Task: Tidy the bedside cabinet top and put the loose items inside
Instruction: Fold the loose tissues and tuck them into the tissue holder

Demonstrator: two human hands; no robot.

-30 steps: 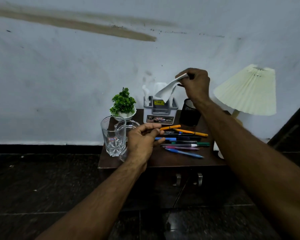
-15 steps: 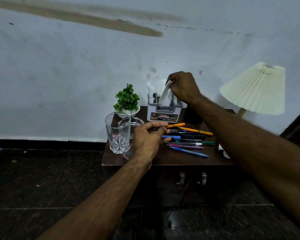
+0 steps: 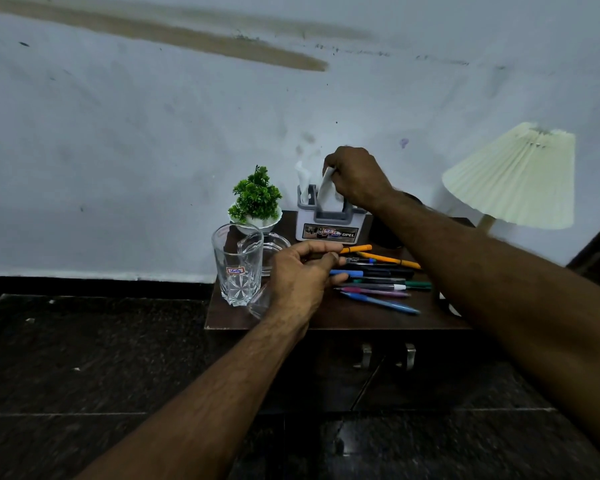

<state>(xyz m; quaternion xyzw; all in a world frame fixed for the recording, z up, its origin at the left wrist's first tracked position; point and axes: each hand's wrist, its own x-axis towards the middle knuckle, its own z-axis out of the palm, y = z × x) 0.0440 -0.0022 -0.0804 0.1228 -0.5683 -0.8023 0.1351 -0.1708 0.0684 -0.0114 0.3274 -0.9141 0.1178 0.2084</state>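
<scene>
My right hand (image 3: 355, 176) pinches a white tissue (image 3: 328, 192) whose lower end sits in the grey-and-white tissue holder (image 3: 329, 225) at the back of the brown cabinet top (image 3: 326, 315). My left hand (image 3: 302, 277) hovers over the top's left half with loosely curled fingers, and nothing shows between thumb and fingers. Several pens (image 3: 378, 284) lie side by side just right of it. A clear cut glass (image 3: 237, 265) stands upright to its left. Another clear glass piece (image 3: 258, 303) shows under my left wrist, mostly hidden.
A small green plant in a white pot (image 3: 255, 202) stands at the back left, with a clear glass dish (image 3: 274, 245) in front of it. A pleated cream lamp (image 3: 514, 178) stands at the right. Two metal door handles (image 3: 386, 355) sit on the cabinet front below. The dark floor surrounds the cabinet.
My right hand came down and left from above the holder, bringing the tissue into the holder's slot. My left hand stayed over the pens.
</scene>
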